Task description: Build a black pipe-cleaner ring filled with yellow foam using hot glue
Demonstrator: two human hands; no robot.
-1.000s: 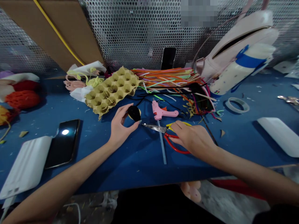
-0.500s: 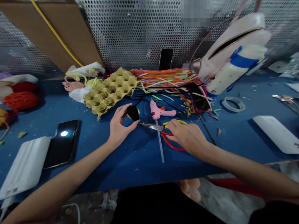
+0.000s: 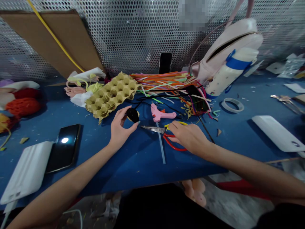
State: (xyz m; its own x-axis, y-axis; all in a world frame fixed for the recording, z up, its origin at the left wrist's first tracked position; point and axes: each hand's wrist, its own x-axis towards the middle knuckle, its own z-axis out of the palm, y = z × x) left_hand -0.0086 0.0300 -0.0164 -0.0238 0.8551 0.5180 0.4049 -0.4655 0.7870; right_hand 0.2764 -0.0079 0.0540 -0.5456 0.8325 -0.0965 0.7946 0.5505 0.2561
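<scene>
Your left hand [image 3: 119, 130] pinches a small black oval piece [image 3: 132, 115] up off the blue table, just left of the open-looking steel blades of the red-and-yellow-handled scissors [image 3: 152, 129], while your right hand [image 3: 188, 137] curls over their handles, though whether it has closed on them you cannot tell from here.

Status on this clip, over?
Left hand pinching small black egg-shaped piece. Right hand on red-and-yellow scissors, grip unclear. Scissors lie across clear glue stick; pink glue gun just beyond.
</scene>
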